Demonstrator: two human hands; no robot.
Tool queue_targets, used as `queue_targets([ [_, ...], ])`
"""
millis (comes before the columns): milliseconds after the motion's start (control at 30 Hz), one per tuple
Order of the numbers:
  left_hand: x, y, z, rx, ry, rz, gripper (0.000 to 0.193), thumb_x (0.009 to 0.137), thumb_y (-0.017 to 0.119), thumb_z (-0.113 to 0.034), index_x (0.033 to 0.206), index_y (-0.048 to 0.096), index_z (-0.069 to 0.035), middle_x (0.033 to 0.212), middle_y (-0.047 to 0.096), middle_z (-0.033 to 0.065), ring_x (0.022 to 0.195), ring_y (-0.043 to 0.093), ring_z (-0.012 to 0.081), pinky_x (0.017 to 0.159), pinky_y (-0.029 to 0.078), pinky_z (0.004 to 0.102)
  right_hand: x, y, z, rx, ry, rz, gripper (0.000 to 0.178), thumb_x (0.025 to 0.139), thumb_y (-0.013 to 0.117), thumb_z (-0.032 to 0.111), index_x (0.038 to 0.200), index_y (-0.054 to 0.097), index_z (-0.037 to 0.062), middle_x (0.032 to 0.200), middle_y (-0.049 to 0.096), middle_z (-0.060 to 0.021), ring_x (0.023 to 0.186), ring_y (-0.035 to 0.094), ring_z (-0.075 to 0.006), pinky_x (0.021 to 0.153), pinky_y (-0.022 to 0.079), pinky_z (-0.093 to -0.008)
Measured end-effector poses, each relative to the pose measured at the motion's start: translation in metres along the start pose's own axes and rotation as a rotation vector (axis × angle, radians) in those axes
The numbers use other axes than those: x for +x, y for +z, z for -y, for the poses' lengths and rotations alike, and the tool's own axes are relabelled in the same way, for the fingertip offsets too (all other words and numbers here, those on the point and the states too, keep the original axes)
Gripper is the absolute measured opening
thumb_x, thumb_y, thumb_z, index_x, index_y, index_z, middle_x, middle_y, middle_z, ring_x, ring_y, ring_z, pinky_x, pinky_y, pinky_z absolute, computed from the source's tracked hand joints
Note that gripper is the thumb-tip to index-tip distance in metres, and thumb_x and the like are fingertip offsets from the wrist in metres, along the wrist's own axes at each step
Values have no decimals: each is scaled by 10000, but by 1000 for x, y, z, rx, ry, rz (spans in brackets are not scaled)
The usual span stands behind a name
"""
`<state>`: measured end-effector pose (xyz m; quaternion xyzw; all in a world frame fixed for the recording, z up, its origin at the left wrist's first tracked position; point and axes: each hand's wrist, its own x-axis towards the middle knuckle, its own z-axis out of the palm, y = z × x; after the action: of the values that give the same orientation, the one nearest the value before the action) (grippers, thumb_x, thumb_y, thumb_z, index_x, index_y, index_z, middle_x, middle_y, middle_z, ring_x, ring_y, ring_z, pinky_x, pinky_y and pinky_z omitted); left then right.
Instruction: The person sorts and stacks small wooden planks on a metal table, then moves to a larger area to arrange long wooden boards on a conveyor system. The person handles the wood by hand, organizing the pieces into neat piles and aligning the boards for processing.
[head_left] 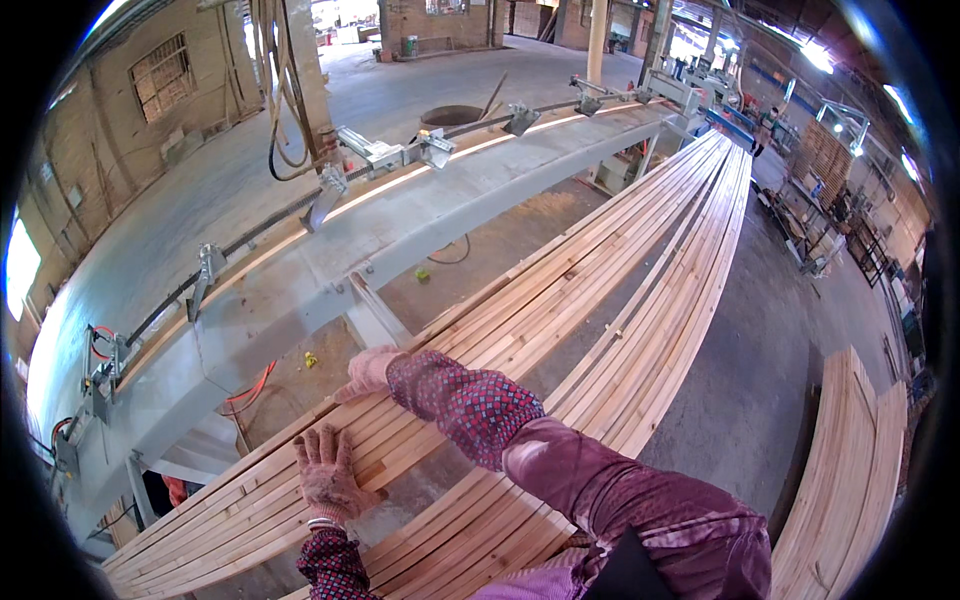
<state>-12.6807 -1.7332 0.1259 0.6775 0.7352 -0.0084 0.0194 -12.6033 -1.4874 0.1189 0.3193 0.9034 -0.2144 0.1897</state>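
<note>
Long pale wooden strips (520,318) lie side by side in a row running from the lower left to the far right. My left hand (335,478), in a brownish-pink work glove, rests flat on them with its fingers spread. Farther off, my right hand (372,372), gloved too, reaches across to the far edge of the row. Its fingers curl down over the outermost wooden strip, their tips partly hidden. Both forearms wear dark checked sleeve covers. A second bundle of wooden strips (665,330) lies to the right of the row, with a gap between.
Beyond the strips runs a long grey machine beam (400,215) with metal clamps (435,150) along it. More strips (470,540) lie close to me, and another stack (835,480) stands at the right. Hoses (280,90) hang at the upper left. A person (768,125) is far off.
</note>
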Motion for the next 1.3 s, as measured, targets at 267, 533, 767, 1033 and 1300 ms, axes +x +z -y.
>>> queue_targets([
  [267,0,5,3,-20,15,-54,1144,476,840,-604,1415,479,-61,1498,393,203,1417,293,468,1209,140,586,9,1,-2,21,-41,31,945,806,483,830,1260,647,17,1245,662,-205,1193,610,-390,976,424,-600],
  [533,1,7,4,-43,20,-52,1142,474,844,-583,1417,478,-55,1513,384,200,1429,277,469,1210,141,583,6,2,-7,22,-68,-5,929,819,464,828,1255,655,31,1255,662,-185,1187,617,-368,963,431,-608],
  [767,0,4,0,-38,18,-70,1143,464,853,-580,1406,481,-48,1488,404,194,1415,297,461,1206,151,585,2,0,-3,-49,-48,7,887,858,429,808,1241,665,44,1248,667,-152,1194,615,-337,962,457,-574],
  [1033,1,6,-2,-33,7,-48,1230,433,885,-554,1437,414,-23,1499,362,234,1430,268,443,1211,143,580,16,10,-7,-52,-97,-10,988,861,338,832,1253,635,-25,1207,659,-244,1144,615,-448,903,436,-654],
  [1300,3,6,-1,-41,25,-80,1183,428,876,-543,1402,454,-20,1468,403,203,1407,299,439,1206,151,586,10,8,-4,-90,-60,-33,950,844,388,842,1222,671,19,1234,670,-174,1171,620,-389,906,476,-599],
])
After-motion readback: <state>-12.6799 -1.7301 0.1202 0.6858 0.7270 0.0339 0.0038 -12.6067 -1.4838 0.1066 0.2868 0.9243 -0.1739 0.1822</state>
